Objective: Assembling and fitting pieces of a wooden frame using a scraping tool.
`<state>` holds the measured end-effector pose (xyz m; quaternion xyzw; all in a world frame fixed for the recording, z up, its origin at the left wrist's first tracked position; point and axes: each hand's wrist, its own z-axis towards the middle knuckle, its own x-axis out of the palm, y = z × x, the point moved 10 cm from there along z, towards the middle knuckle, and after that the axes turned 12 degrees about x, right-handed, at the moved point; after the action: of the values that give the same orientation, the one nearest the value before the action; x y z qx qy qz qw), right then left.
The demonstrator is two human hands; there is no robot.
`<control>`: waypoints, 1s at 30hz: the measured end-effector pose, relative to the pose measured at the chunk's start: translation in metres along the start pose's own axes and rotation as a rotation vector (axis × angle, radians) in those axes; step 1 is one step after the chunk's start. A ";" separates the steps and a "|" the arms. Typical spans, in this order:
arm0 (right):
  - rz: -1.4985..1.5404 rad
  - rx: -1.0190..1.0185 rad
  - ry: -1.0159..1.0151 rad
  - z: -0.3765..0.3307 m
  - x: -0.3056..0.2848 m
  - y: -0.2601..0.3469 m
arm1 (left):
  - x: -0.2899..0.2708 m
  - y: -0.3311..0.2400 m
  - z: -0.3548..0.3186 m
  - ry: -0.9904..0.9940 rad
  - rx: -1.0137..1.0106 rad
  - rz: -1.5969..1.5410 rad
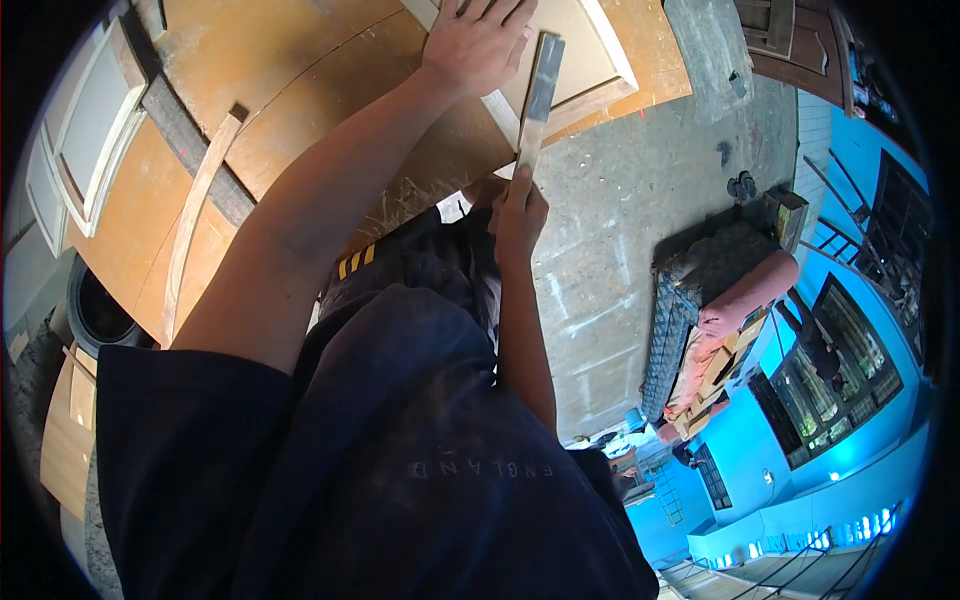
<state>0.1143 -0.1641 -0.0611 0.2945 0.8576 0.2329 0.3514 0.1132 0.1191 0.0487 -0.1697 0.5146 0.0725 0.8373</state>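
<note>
My left hand (478,48) lies with its fingers stretched out on the edge of a framed wooden panel (585,35), which has a pale centre and a light wood border. The fingertips run to the top rim of the view. Lower and to the right, my right hand (520,218) is closed around one end of a long, flat, straight strip (542,90). Its far half is dark grey and the part near my hand is paler; I cannot make out its exact kind. It slants up beside the panel's lower edge, and whether it touches the panel is unclear.
The panel rests on an orange-brown wooden tabletop (300,60). A thin curved-looking wood strip (195,215) and a grey board (190,140) lie at left, near white-framed panels (95,130) and a tyre (100,305). At right, a sofa-like seat (690,310) stands on the concrete floor (600,230).
</note>
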 end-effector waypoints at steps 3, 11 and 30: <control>0.010 -0.047 0.010 0.000 0.002 -0.002 | 0.001 0.000 -0.002 -0.005 0.001 0.015; -0.123 0.105 0.058 -0.035 -0.007 -0.024 | -0.001 0.002 -0.003 -0.051 0.009 0.026; -0.245 0.039 0.048 -0.039 -0.014 -0.013 | -0.003 0.004 -0.007 -0.014 -0.033 0.094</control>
<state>0.0893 -0.1901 -0.0378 0.1885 0.8996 0.1786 0.3510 0.1050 0.1210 0.0474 -0.1585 0.5148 0.1216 0.8337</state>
